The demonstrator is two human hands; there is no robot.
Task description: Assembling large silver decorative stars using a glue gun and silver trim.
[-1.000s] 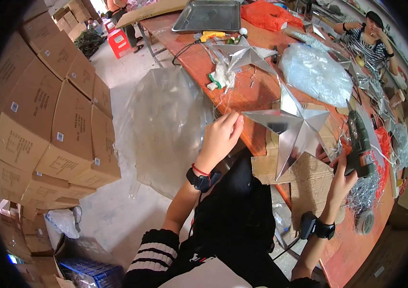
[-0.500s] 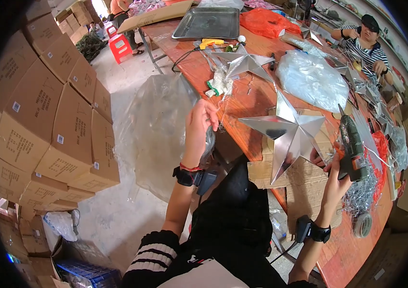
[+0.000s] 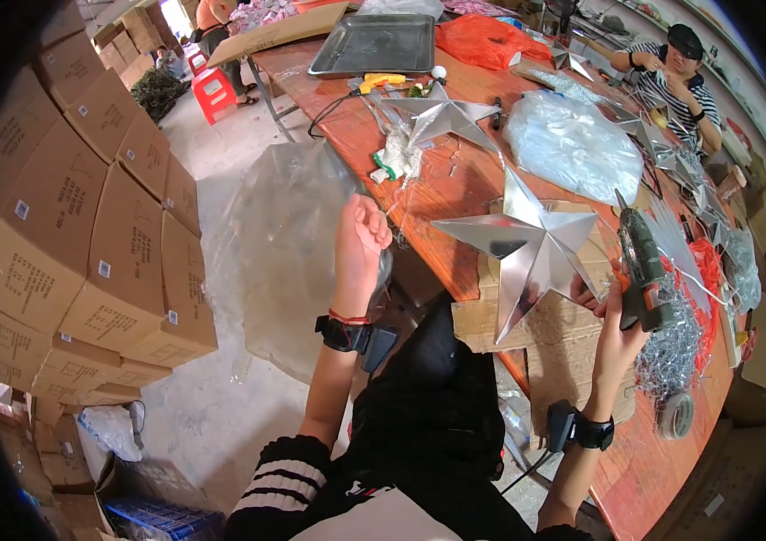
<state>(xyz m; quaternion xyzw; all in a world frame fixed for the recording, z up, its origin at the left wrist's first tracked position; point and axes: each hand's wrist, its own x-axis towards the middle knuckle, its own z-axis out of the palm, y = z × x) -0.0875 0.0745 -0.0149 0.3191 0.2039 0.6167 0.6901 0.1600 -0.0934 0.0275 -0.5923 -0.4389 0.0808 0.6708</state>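
Observation:
My right hand (image 3: 619, 335) grips a dark green glue gun (image 3: 641, 248) with an orange trigger, its nozzle pointing up and away from me. Just left of it, a large silver five-pointed star (image 3: 536, 242) lies on pieces of brown cardboard (image 3: 572, 361). My left hand (image 3: 363, 239) is raised beside the table's left edge, above a big clear plastic bag (image 3: 279, 261). Its fingers are curled in, and anything within them is hidden. A second silver star (image 3: 449, 117) rests farther back, next to a white work glove (image 3: 399, 158) with a green cuff.
On the orange table (image 3: 662, 478) are a metal tray (image 3: 374, 45), a yellow-handled tool (image 3: 383, 81), a blue-white plastic bag (image 3: 572, 149), silver tinsel (image 3: 667, 361) and a tape roll (image 3: 674, 417). Stacked cartons (image 3: 121, 234) stand left. A co-worker (image 3: 676, 86) sits at the far right.
My left hand has drawn back slightly from the table edge, and its fingers have curled in more. The right hand keeps its hold on the glue gun. The whole view has shifted a little.

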